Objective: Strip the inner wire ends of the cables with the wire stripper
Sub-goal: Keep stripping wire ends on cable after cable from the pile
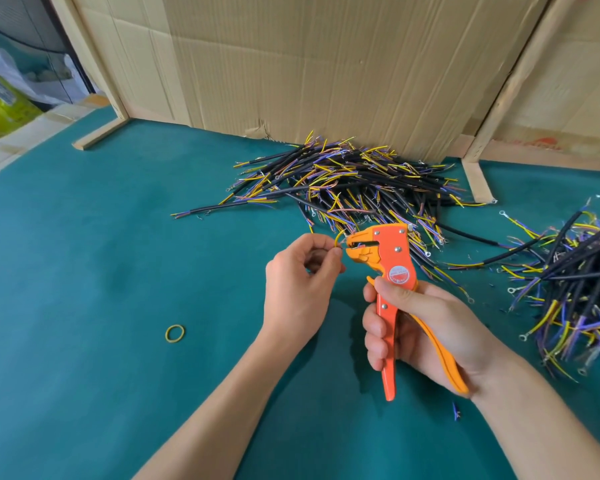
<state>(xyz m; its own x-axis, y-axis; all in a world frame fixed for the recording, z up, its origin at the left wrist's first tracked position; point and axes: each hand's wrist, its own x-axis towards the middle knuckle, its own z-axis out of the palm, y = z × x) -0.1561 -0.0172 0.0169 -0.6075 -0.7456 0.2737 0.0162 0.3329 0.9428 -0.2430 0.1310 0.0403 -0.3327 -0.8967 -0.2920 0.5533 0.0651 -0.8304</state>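
I see my right hand (pixel 426 327) gripping the stripper (pixel 394 268) and my left hand (pixel 300 271) pinching a yellow wire (pixel 97 241) at its nose. Cable heaps (pixel 343 181) lie behind and right, a rubber band (pixel 175 333) left, on green felt (pixel 101 271) before cardboard (pixel 309 64).

green table (pixel 84 254) — cable piles (pixel 343 181), rubber band (pixel 175 333)

Stripper (pixel 395 258): orange plastic, smooth, slight sheen; metal rivets; round glossy label.
Table cover (pixel 84 271): teal cloth, matt, felt-like.
Cables (pixel 343 181), 12 o'clock: black sheaths, smooth, plastic-looking; yellow and purple insulated cores; small metal ring ends.
Backing (pixel 326 64): brown corrugated cardboard, matt, creased.
Frame (pixel 478 178): bare wood strips.
Band (pixel 175 333), 9 o'clock: yellow rubber.
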